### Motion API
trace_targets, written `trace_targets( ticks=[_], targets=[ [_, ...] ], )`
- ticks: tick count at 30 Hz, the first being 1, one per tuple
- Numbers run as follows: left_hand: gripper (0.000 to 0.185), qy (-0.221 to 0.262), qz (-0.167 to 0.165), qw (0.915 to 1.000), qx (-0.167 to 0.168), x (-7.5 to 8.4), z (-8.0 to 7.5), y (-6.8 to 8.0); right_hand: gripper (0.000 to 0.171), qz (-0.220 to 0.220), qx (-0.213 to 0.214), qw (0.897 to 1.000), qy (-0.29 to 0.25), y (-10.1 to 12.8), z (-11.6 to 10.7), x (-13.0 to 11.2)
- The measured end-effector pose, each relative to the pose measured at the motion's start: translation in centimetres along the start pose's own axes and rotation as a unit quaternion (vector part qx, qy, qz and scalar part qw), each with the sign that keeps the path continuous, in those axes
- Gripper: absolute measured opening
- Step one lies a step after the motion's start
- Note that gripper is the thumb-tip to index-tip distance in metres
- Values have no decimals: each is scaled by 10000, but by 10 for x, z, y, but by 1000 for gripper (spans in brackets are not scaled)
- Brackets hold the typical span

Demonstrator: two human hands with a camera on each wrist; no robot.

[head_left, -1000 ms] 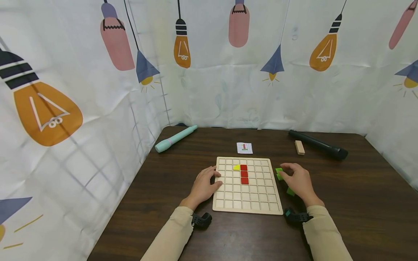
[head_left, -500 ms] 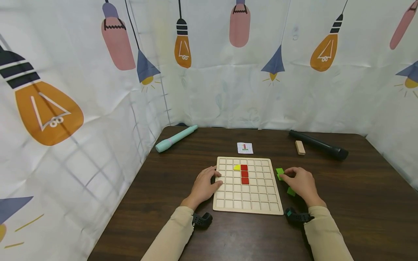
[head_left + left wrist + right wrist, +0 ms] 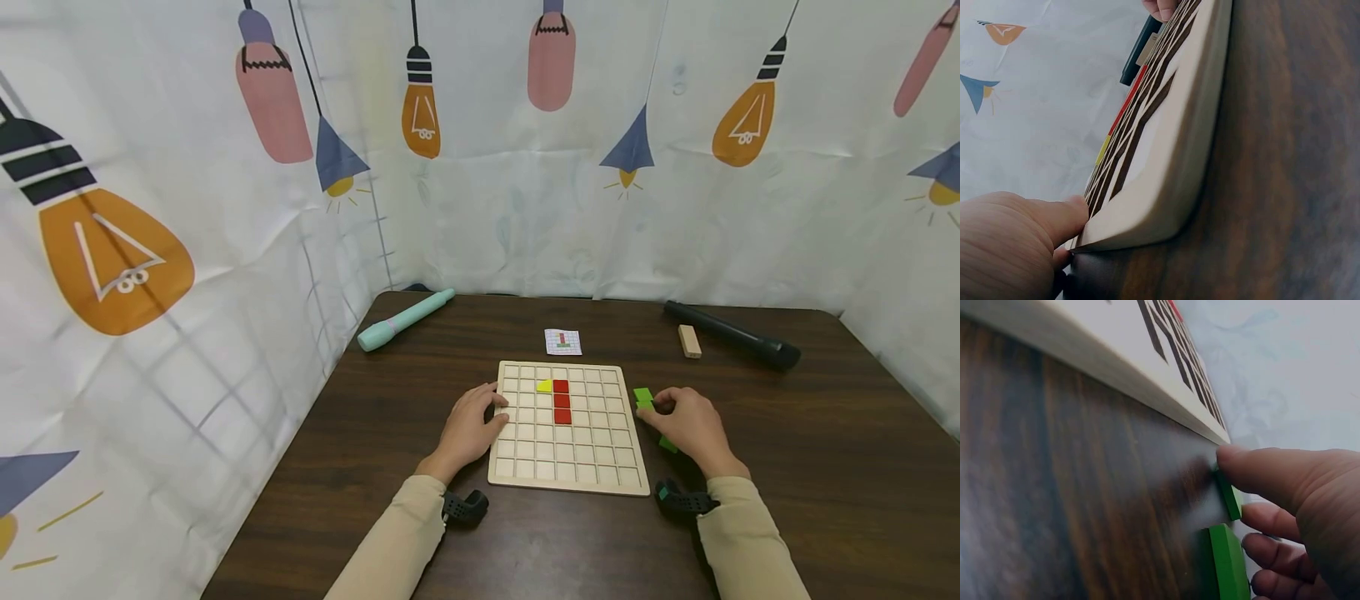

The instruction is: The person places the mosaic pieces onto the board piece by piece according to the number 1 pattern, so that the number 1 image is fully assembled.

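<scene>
**Gridded board between two hands on a tabletop**

From left to right: a teal microphone [image 3: 406, 320] lies diagonally at the far left of the tabletop [image 3: 570, 542]. The left hand [image 3: 467, 427], its fingers loose and bent, touches the left edge of the pale board [image 3: 570, 454]. On the grid, a yellow piece [image 3: 543, 387] sits just left of the topmost of three red squares [image 3: 562, 402] in a column; a small printed card [image 3: 562, 342] lies beyond. Beside the board's right edge, thumb and forefinger of the right hand [image 3: 692, 427] pinch a green tile [image 3: 1230, 499]; another green tile [image 3: 1227, 562] lies nearer the person. Farther back are a wooden block [image 3: 689, 342] and a black microphone [image 3: 733, 335].
</scene>
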State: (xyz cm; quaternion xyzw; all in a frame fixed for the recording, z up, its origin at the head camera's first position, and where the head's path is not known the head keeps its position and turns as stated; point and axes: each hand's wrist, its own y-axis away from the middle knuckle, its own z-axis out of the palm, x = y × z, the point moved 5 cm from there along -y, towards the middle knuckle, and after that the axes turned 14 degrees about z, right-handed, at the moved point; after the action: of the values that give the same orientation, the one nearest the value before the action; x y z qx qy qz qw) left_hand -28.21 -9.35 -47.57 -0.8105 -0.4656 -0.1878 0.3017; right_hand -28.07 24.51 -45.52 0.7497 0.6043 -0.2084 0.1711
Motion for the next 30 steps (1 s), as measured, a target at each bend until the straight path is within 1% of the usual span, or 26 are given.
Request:
trace_targets(
  ticks=[4,8,19,22,26,30],
  targets=[
    [19,-24,-43,10000,3,0,0,0,43,-7,-57,10000,14,1,2,-1],
    [19,-47,-12,10000,37,0,0,0,35,47,-22,10000,72,0,2,-1],
    [19,-72,17,9999,91,-1,1,-2,31,33,49,10000,30,0,1,-2],
    [18,-85,6,9999,96,-1,1,-1,32,40,78,10000,20,0,0,-3],
    [19,-97,44,9999,93,-1,1,-1,36,-59,74,9997,-230,2,-2,-7],
    [20,-77,51,9999,103,-1,1,-1,34,-294,199,9984,-438,5,-2,-17]
  ],
)
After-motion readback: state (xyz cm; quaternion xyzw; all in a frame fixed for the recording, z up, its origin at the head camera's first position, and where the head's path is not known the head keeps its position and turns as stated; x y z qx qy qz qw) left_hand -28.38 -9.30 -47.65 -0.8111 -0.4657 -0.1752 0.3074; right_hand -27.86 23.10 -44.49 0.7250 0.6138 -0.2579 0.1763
